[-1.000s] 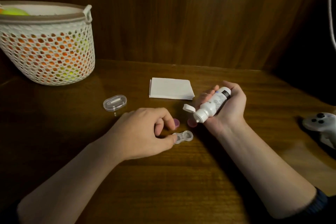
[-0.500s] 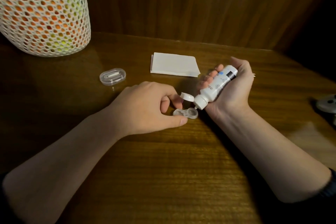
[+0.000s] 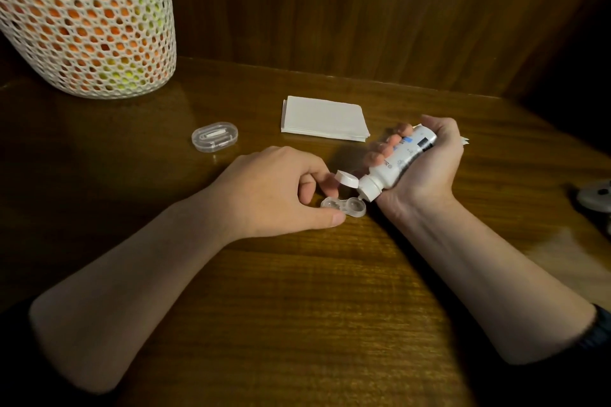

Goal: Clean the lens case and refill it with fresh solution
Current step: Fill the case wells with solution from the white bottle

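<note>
A clear two-well lens case (image 3: 345, 206) lies open on the wooden table (image 3: 297, 291), without its caps. My left hand (image 3: 274, 195) pinches the case's left end between thumb and fingers. My right hand (image 3: 426, 168) grips a small white solution bottle (image 3: 395, 163), tilted nozzle-down, its flip cap (image 3: 346, 178) hanging open. The nozzle sits just above the case's right well. The purple caps seen earlier are hidden behind the hands.
A folded white tissue (image 3: 324, 119) lies behind the hands. A small clear plastic box (image 3: 215, 137) sits to the left. A white mesh basket (image 3: 86, 26) with orange and yellow contents stands at the back left. A grey object (image 3: 595, 198) lies at the right edge.
My right hand has tilted the bottle down and brought its nozzle over the case's right well. My left hand stays on the case. The camera has dipped and moved closer.
</note>
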{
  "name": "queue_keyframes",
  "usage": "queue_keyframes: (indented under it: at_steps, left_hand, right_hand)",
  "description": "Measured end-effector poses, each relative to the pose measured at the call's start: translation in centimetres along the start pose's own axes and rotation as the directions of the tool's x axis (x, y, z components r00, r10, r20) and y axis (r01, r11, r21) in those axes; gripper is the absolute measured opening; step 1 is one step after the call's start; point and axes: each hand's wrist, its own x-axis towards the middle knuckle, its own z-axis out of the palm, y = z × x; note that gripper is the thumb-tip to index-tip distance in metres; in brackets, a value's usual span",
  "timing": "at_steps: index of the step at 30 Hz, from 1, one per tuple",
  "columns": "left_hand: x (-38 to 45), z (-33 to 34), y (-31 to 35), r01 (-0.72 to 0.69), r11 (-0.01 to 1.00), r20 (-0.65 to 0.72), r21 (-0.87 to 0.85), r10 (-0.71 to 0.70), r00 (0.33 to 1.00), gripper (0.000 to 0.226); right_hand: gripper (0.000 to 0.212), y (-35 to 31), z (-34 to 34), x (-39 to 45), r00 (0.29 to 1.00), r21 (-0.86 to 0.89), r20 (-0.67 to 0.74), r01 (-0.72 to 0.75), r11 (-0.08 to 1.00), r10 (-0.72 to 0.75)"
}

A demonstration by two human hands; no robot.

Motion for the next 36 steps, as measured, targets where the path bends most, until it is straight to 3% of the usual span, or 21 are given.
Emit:
queue_keyframes:
  at_steps: [36]
  left_hand:
    - [0.26,0.09,-0.43,-0.014,1.000,0.010,0.001,0.014,1.000,0.026]
  right_hand:
    - [0.039,0.17,0.19,-0.22,0.999,-0.075,-0.036,0.016,0.997,-0.018]
